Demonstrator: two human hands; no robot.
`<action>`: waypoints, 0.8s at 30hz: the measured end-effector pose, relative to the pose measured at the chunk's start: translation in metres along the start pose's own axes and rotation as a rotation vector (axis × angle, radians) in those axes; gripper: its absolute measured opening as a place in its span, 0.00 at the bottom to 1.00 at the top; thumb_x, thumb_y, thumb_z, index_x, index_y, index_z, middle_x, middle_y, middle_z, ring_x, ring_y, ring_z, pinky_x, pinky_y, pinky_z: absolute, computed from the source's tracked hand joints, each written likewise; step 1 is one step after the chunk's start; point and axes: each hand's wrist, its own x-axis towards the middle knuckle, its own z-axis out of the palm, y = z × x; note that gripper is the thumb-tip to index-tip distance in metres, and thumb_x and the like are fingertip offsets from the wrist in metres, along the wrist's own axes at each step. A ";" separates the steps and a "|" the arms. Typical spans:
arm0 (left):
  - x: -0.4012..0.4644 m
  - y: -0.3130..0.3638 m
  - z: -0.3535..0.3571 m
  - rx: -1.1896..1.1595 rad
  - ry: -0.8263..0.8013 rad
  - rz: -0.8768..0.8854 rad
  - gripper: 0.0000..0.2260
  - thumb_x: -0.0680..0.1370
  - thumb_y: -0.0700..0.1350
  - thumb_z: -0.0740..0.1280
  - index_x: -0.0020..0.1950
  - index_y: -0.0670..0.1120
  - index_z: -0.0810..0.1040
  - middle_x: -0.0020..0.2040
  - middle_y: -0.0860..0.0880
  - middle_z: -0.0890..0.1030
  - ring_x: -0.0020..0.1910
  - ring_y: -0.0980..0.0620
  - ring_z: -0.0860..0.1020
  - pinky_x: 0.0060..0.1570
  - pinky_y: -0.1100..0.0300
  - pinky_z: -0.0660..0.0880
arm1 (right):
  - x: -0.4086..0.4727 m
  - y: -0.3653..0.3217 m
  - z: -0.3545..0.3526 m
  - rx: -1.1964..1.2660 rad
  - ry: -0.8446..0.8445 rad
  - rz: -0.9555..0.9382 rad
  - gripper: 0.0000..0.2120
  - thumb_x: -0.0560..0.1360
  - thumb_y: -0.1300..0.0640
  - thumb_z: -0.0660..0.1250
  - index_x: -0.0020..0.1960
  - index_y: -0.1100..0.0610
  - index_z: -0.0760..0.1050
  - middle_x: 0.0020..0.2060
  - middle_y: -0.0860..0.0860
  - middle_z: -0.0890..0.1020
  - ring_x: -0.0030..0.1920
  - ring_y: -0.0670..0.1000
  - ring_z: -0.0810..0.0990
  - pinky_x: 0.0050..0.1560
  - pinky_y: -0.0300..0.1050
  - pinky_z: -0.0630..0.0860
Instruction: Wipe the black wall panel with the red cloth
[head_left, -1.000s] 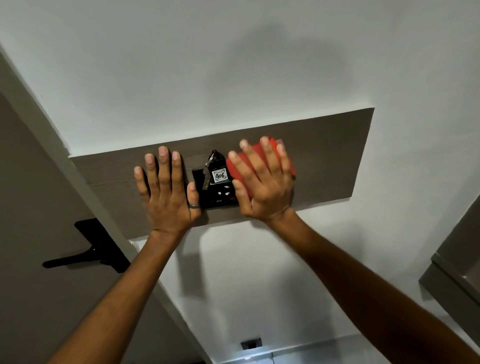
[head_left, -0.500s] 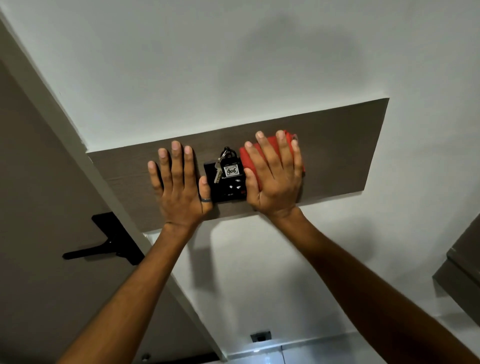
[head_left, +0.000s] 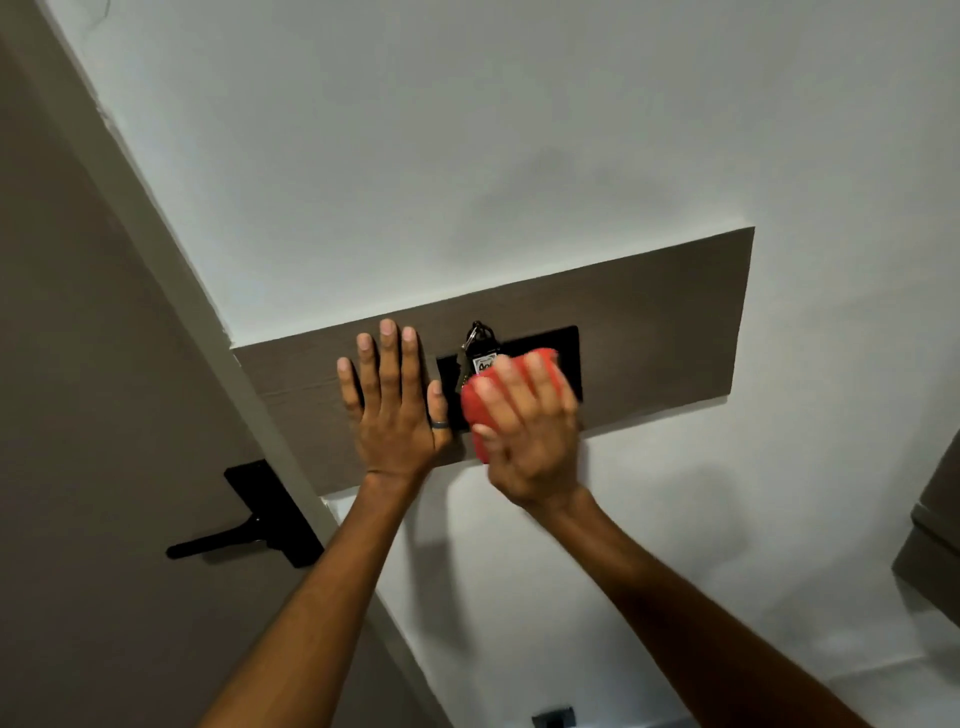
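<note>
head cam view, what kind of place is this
Probably a hotel room entryway. A key with a numbered tag hangs in a black wall panel beside a door with a black lever handle, like a key-operated power switch.

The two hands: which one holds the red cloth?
The right hand grips the red cloth over the black wall panel. The left hand, wearing a ring, lies flat and empty on the wooden board.
</note>
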 end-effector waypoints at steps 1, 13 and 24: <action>0.001 -0.001 0.001 0.006 0.004 -0.002 0.29 0.82 0.51 0.57 0.81 0.42 0.57 0.80 0.43 0.60 0.83 0.46 0.48 0.81 0.43 0.48 | 0.006 0.000 0.008 -0.038 -0.019 -0.083 0.22 0.85 0.49 0.60 0.78 0.53 0.70 0.76 0.56 0.74 0.80 0.60 0.67 0.78 0.64 0.67; -0.001 -0.003 0.003 -0.008 -0.013 -0.012 0.29 0.83 0.51 0.54 0.82 0.43 0.54 0.80 0.41 0.64 0.83 0.47 0.45 0.81 0.44 0.46 | -0.007 0.006 0.039 -0.151 0.084 0.000 0.23 0.83 0.45 0.58 0.75 0.51 0.72 0.73 0.57 0.73 0.82 0.60 0.62 0.81 0.62 0.63; -0.004 -0.003 0.000 -0.019 -0.028 0.005 0.28 0.84 0.51 0.52 0.82 0.45 0.51 0.83 0.47 0.50 0.83 0.48 0.43 0.81 0.45 0.45 | -0.015 -0.003 0.031 -0.137 -0.002 -0.086 0.21 0.83 0.46 0.58 0.73 0.51 0.73 0.71 0.55 0.74 0.78 0.61 0.64 0.79 0.61 0.64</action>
